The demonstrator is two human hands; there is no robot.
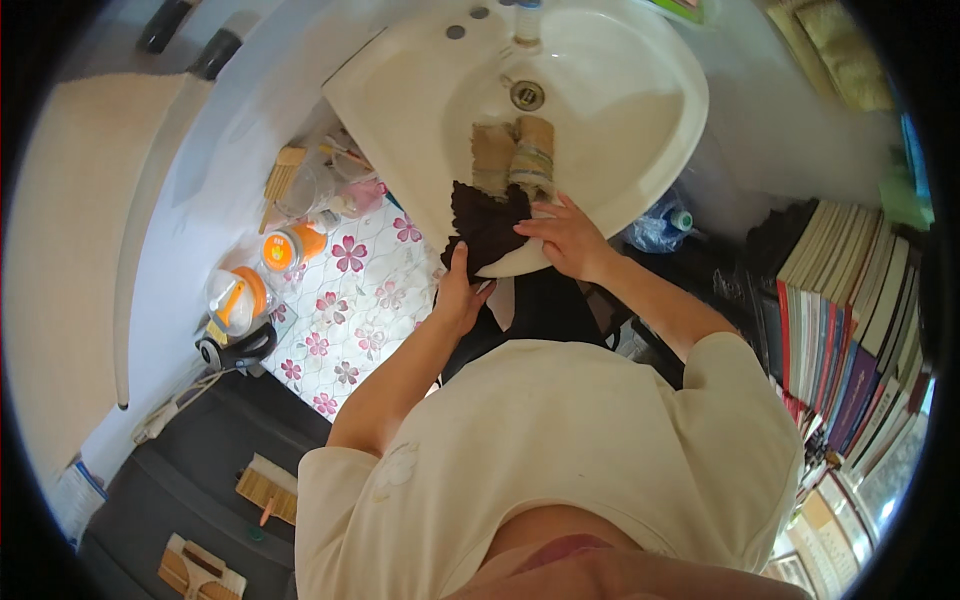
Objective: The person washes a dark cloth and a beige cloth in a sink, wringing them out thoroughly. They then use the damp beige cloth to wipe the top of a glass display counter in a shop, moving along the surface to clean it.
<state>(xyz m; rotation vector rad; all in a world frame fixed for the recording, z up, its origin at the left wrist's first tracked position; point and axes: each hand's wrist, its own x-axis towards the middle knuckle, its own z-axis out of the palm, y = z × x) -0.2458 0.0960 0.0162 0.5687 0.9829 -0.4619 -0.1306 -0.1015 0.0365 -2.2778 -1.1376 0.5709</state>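
A white washbasin (640,90) fills the upper middle. Over its near rim lies a dark brown, ragged-edged piece that looks like cloth (485,222). My left hand (462,297) pinches the near left edge of this dark cloth, thumb on top. My right hand (572,238) is at its right side, fingers stretched out and apart, fingertips touching or just beside the cloth's edge. Just beyond, inside the basin, lie a rolled tan bundle with banded wrapping (533,155) and a flat tan piece with a frayed edge (492,150). The dark cloth partly covers their near ends.
A drain (527,96) and a faucet (527,22) are at the basin's far side. Left stands a flower-patterned table (350,300) with orange-lidded jars (282,250). Wide brushes (268,490) lie on a dark surface. Stacked books (850,320) and a plastic bottle (680,220) are at right.
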